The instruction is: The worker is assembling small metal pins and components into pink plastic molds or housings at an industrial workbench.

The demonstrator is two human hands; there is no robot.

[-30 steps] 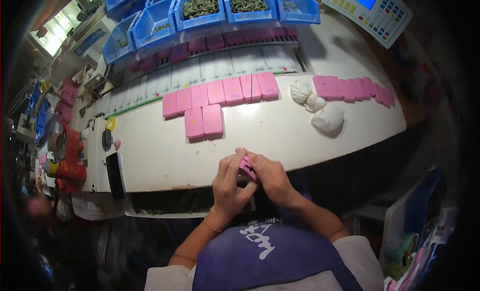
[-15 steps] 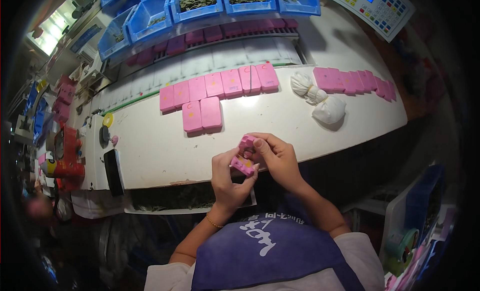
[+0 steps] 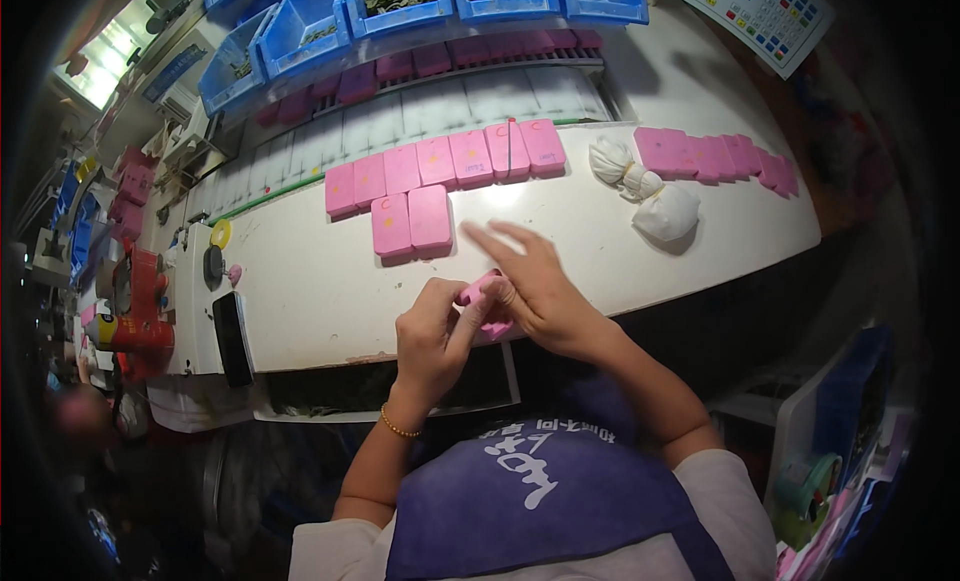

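Observation:
A small pink rubber mold is held over the front edge of the white table. My left hand grips it, fingers bent around its left side. My right hand lies against the mold's right side with the thumb on it. The other right fingers stretch out toward the table, slightly blurred. Both hands cover much of the mold, so its inside is hidden. Just beyond them lie two pink molds side by side, touching a longer row of pink molds.
A knotted white cloth pouch lies right of the row, near overlapping pink molds. Blue bins stand at the back. A keypad panel is at the far right. A black phone rests at the table's left edge.
The mold was parted, with its hollow showing between both hands; now its halves look closer together and mostly covered. My right fingers have lifted off and spread forward.

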